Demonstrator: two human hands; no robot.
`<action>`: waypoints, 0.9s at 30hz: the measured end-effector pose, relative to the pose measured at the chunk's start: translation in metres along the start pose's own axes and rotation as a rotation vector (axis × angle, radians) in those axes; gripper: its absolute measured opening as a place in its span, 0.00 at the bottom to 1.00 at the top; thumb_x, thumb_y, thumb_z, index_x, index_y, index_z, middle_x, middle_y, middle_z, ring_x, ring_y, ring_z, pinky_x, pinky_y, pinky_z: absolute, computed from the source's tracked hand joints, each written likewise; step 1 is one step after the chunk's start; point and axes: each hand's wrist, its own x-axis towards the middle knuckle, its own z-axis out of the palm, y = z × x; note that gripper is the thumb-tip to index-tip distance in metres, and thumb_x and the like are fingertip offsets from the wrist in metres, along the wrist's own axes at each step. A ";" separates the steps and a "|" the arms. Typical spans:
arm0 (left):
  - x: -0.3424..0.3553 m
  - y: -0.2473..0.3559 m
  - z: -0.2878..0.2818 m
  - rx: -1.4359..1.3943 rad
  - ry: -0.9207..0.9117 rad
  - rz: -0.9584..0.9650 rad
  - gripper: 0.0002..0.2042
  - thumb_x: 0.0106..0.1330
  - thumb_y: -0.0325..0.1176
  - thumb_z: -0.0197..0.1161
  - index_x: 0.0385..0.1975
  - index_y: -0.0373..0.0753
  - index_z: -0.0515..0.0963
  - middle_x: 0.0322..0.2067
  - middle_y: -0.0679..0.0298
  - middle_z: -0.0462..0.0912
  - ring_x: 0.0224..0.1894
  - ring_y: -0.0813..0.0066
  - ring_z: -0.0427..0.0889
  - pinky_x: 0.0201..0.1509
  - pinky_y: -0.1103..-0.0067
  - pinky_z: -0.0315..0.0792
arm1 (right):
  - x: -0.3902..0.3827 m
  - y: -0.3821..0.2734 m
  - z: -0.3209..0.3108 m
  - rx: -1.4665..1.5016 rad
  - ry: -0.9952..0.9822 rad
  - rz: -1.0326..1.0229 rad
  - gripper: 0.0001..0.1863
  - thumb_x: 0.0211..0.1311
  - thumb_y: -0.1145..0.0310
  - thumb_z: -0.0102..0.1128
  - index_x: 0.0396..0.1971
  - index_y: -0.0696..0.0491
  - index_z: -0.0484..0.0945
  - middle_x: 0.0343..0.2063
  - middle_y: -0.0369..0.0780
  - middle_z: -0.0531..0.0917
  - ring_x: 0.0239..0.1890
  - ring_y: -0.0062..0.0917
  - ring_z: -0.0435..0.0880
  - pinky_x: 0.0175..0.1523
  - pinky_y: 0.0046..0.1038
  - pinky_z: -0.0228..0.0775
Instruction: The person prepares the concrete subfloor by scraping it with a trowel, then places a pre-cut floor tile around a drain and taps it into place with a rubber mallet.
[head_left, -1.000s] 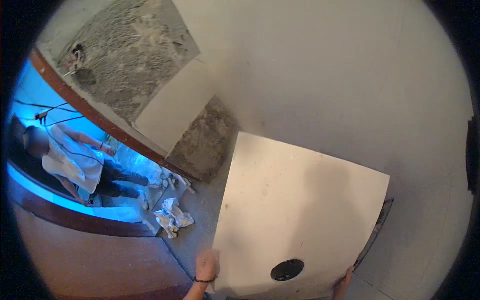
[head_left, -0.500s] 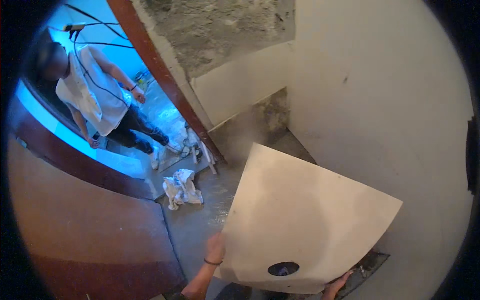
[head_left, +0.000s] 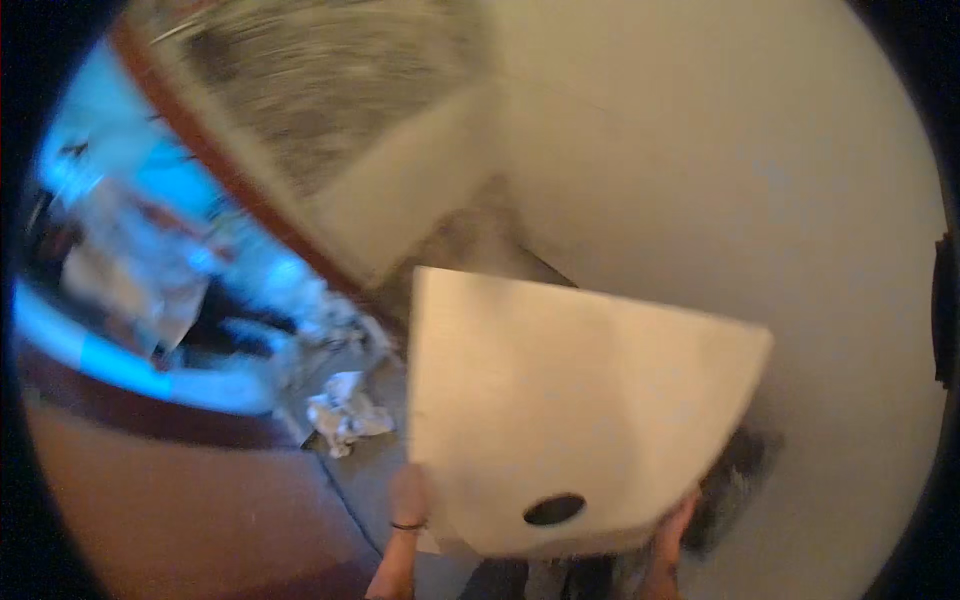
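Panel (head_left: pixel 580 400), pale, oval hole (head_left: pixel 555 510) already cut; held over the floor (head_left: pixel 372 472), near side, left hand (head_left: pixel 408 490) fingers grasping left edge, right hand (head_left: pixel 680 515) fingers lower right; rough wall patch (head_left: pixel 340 95) uncovered.

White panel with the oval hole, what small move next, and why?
Perhaps firm up both grips: your left hand is at the left edge of the panel, your right hand at its lower right, and most of it stretches ahead of them.

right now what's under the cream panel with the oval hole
Beneath the cream panel, what look like dark trouser legs show at the lower edge, a blurred dark patch past the right. The rest is covered; the oval hole shows only darkness.
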 end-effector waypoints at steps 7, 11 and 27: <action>0.015 0.040 0.022 -0.903 -0.010 -0.339 0.14 0.66 0.38 0.52 0.41 0.32 0.72 0.37 0.57 0.76 0.37 0.63 0.75 0.43 0.68 0.69 | 0.010 0.029 -0.101 0.099 0.172 0.144 0.43 0.64 0.35 0.40 0.63 0.59 0.62 0.62 0.47 0.65 0.64 0.38 0.62 0.67 0.37 0.51; 0.023 0.111 0.035 -1.439 -0.068 -0.640 0.22 0.71 0.50 0.49 0.38 0.33 0.75 0.37 0.63 0.77 0.39 0.72 0.74 0.46 0.73 0.69 | 0.005 0.047 -0.179 -0.083 0.344 0.203 0.43 0.62 0.34 0.44 0.60 0.60 0.66 0.60 0.46 0.69 0.62 0.36 0.65 0.66 0.36 0.53; 0.090 0.152 0.303 -1.159 -0.613 -0.477 0.31 0.67 0.54 0.54 0.56 0.30 0.69 0.52 0.57 0.75 0.53 0.66 0.74 0.59 0.72 0.67 | 0.058 0.261 -0.298 -0.581 0.447 0.395 0.33 0.64 0.45 0.52 0.52 0.63 0.74 0.55 0.47 0.75 0.58 0.34 0.70 0.65 0.30 0.56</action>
